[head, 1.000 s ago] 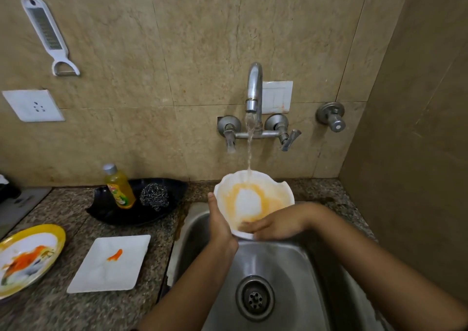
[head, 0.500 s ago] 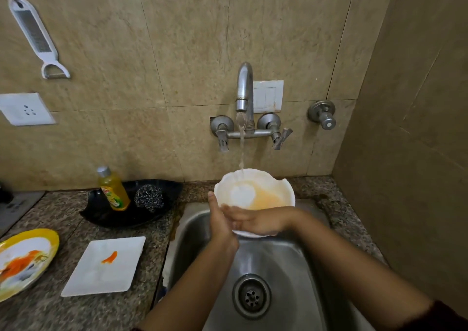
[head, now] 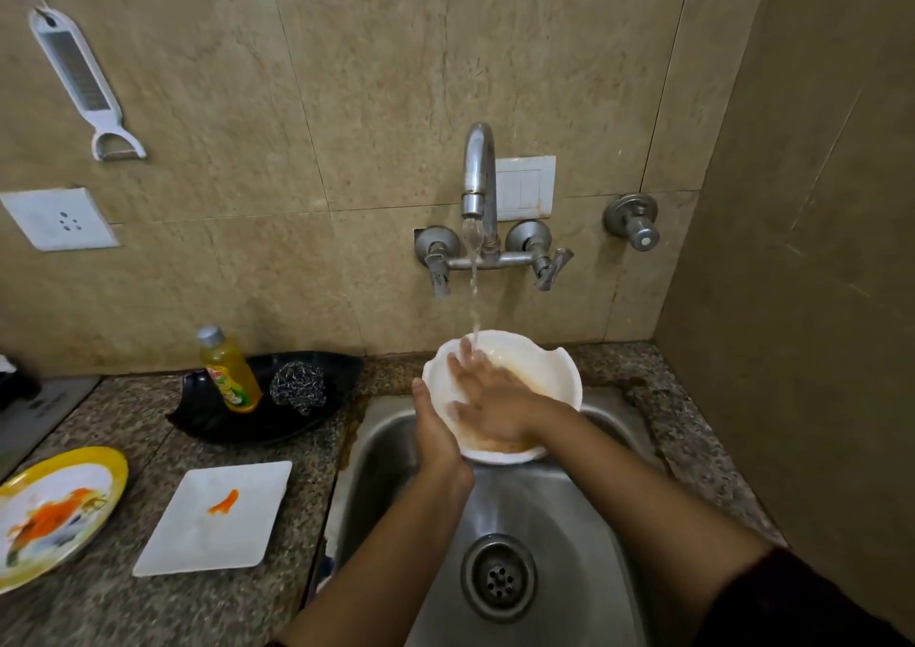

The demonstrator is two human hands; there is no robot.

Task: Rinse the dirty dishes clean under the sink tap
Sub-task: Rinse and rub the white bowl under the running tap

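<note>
My right hand (head: pixel 490 398) has moved into the white bowl (head: pixel 549 374), fingers (head: pixel 463 364) flat, rubbing under the tap (head: pixel 479 166) above the sink (head: pixel 584 537). My left hand (head: pixel 435 438) clasps its left rim. The orange film has thinned: nearly rinsed.

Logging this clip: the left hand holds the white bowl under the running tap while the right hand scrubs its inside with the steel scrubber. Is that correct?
Not quite. The head view shows the right hand rubbing the inside bare, with flat fingers. The steel scrubber lies in the black dish on the counter. The rest holds: the left hand holds the white bowl under the running tap.
</note>
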